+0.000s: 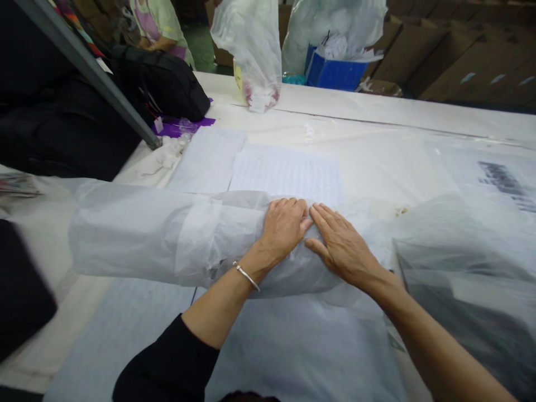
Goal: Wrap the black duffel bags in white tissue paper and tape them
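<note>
A long bundle wrapped in thin white tissue paper (146,231) lies across the white table (377,128) in front of me. My left hand (285,226), with a silver bracelet on the wrist, rests on top of the bundle with its fingers curled over the far side. My right hand (341,245) lies flat on the paper right beside it, fingers stretched out and pointing left, the fingertips of both hands nearly touching. A clear plastic bag (464,262) spreads out to the right of the bundle.
White embossed sheets (288,173) lie beyond the bundle. A black bag (167,84) and a grey metal post (96,75) stand at the left, purple tape (180,127) next to them. Plastic bags (255,50), a blue box (335,72) and another person (161,25) are at the back.
</note>
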Demonstrator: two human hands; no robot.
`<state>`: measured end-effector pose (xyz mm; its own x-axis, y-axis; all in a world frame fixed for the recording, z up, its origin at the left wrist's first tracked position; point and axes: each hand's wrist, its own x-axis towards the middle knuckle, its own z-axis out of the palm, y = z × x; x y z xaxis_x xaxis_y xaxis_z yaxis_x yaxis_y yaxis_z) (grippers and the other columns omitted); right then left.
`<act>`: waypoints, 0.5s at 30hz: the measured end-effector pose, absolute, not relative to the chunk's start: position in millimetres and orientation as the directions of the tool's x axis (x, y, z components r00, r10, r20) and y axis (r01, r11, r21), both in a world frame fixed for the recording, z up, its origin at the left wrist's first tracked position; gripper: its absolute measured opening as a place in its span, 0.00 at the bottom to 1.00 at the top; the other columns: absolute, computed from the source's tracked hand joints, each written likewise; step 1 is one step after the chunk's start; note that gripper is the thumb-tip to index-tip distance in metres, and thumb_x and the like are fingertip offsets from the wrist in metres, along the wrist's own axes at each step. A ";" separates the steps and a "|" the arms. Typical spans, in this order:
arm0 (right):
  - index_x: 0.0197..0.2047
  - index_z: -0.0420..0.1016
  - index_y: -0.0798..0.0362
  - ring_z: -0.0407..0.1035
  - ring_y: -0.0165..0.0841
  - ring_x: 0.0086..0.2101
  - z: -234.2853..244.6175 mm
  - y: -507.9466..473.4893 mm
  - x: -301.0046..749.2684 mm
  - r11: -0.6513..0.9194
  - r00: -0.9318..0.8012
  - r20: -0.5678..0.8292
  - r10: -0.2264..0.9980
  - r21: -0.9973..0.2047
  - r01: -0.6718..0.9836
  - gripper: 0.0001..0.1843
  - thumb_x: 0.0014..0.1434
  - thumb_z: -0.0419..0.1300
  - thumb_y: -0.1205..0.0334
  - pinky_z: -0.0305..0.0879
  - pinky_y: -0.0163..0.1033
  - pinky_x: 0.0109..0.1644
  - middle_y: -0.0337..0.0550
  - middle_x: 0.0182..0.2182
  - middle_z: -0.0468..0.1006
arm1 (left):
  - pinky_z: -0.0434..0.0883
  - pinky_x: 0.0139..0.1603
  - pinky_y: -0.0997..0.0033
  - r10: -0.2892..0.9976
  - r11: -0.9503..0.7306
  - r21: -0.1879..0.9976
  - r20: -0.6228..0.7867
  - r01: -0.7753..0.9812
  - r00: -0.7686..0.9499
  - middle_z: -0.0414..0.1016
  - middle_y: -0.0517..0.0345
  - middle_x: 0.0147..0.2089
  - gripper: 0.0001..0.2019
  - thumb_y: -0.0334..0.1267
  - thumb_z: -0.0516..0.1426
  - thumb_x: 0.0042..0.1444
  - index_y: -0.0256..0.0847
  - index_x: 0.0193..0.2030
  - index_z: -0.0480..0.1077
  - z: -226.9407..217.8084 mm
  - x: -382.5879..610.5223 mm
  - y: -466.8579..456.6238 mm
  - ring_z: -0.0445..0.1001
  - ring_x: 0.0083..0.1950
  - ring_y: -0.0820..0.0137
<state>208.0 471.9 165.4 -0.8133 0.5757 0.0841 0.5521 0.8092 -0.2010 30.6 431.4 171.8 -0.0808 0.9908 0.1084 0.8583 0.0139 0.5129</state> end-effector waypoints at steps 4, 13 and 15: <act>0.72 0.53 0.54 0.56 0.48 0.65 156.7 481.3 204.0 0.784 -0.800 0.089 0.593 -0.289 0.549 0.36 0.69 0.47 0.41 0.57 0.58 0.68 0.57 0.65 0.64 | 0.66 0.55 0.63 0.990 0.039 0.495 0.100 0.868 -0.101 0.77 0.57 0.43 0.06 0.42 0.58 0.64 0.43 0.41 0.69 169.5 31.4 432.6 0.73 0.50 0.64; 0.65 0.63 0.53 0.56 0.50 0.65 130.4 508.0 212.7 0.807 -0.812 0.145 0.565 -0.304 0.507 0.32 0.67 0.44 0.41 0.56 0.60 0.68 0.57 0.62 0.67 | 0.71 0.52 0.59 0.995 -0.035 0.591 0.096 0.806 -0.027 0.76 0.47 0.51 0.19 0.52 0.50 0.68 0.38 0.49 0.71 183.3 27.9 444.4 0.75 0.51 0.59; 0.64 0.65 0.54 0.57 0.51 0.65 135.0 508.5 211.0 0.773 -0.778 0.147 0.611 -0.325 0.545 0.33 0.67 0.43 0.41 0.56 0.61 0.68 0.57 0.61 0.69 | 0.71 0.54 0.58 0.985 -0.083 0.605 0.171 0.792 -0.027 0.74 0.46 0.55 0.20 0.53 0.51 0.68 0.38 0.53 0.70 203.1 19.1 434.2 0.74 0.54 0.59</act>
<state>211.0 508.5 135.0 -0.7783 0.6105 0.1469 0.5451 0.7730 -0.3245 19.1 434.2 203.1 -0.0270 0.9850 0.1707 0.7918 -0.0831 0.6051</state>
